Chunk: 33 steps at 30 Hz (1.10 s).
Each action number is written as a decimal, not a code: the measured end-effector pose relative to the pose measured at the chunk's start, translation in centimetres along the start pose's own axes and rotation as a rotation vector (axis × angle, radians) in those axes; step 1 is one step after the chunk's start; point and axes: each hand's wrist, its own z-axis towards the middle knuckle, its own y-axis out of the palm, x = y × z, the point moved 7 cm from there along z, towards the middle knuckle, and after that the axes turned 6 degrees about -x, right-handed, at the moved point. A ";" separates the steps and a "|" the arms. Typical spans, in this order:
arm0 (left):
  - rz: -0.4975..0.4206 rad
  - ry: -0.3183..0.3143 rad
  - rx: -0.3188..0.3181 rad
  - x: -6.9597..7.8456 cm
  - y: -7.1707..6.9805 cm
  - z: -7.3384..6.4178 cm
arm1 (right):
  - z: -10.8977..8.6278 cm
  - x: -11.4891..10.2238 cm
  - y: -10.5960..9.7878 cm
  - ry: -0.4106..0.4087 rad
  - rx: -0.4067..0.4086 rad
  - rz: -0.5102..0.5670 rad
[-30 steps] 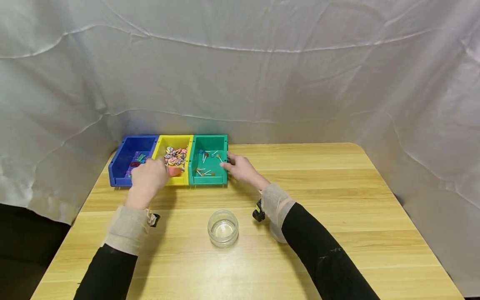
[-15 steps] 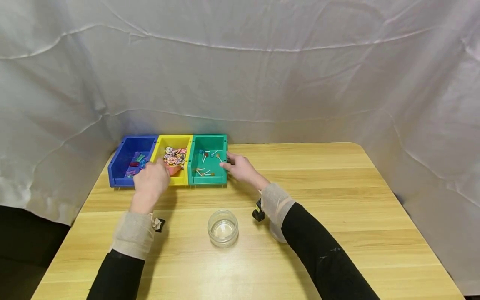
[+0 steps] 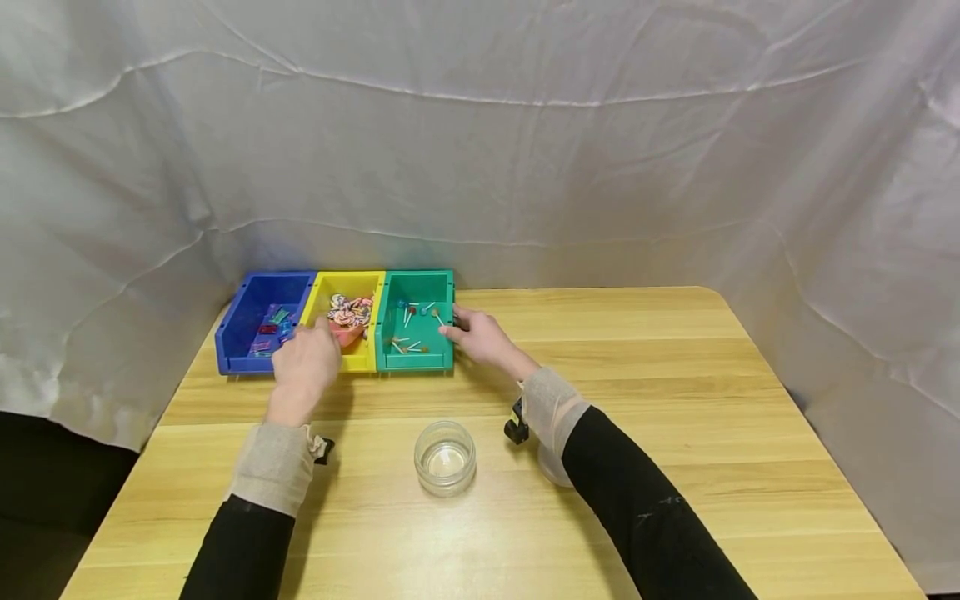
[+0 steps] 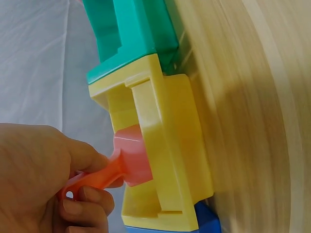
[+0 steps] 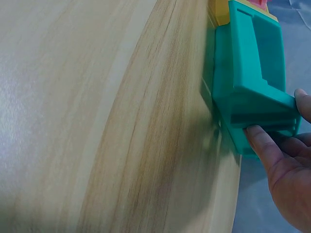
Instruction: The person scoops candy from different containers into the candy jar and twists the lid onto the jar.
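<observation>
My left hand (image 3: 306, 362) grips the handle of a pink-orange scoop (image 4: 133, 156), its fingers curled round it. The scoop's head is down inside the yellow bin (image 4: 158, 121), beside a heap of swirl-patterned candies (image 3: 349, 312). On the right side, my right hand (image 3: 486, 337) pinches the side wall of the green bin (image 5: 250, 92): the thumb is at the rim, and the other fingers are against the outside. Several small lollipops (image 3: 408, 315) with white sticks lie scattered in that bin. What the scoop carries is hidden in the left wrist view.
Left of the yellow bin, a blue bin (image 3: 243, 364) holds wrapped sweets (image 3: 277, 325). A clear glass jar (image 3: 446, 458) stands on the wooden table (image 3: 675, 375). Another clear object (image 3: 553, 467) is partly hidden under the right forearm. Grey cloth (image 3: 480, 167) surrounds the table.
My left hand has shifted slightly right and toward me, and the scoop has tilted within the yellow bin. More of the blue bin's sweets show. My right hand has stayed still.
</observation>
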 end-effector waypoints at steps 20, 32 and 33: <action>-0.007 0.028 -0.030 0.4 0.9 1.6 | -0.2 0.4 -0.3 0.006 0.006 0.010; -0.034 0.016 -0.029 0.0 1.5 2.4 | -0.1 0.2 -0.2 0.000 0.006 0.018; -0.039 0.017 -0.028 0.0 1.6 2.4 | -0.1 0.2 -0.1 -0.001 0.005 0.019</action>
